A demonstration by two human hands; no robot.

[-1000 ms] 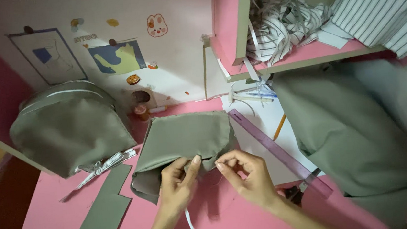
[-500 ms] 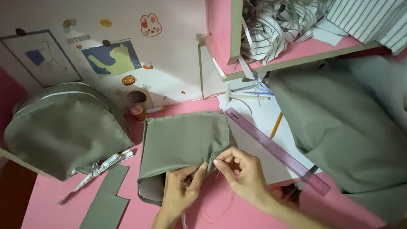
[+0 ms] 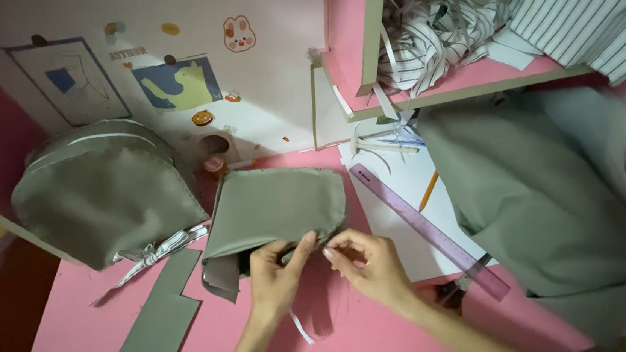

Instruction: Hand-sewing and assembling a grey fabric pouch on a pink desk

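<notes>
I see the left hand pinching the near edge of the grey pouch on the pink desk; the right hand pinches just beside it, near the ruler.

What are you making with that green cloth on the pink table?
A person is working on a small grey-green fabric pouch lying on a pink table. The left hand pinches the pouch's open lower edge, and the right hand pinches the same edge beside it. A thin white cord trails below the hands. Nearby lie a finished-looking drawstring bag, a purple ruler, a cut fabric strip and a big piece of the same cloth.
</notes>
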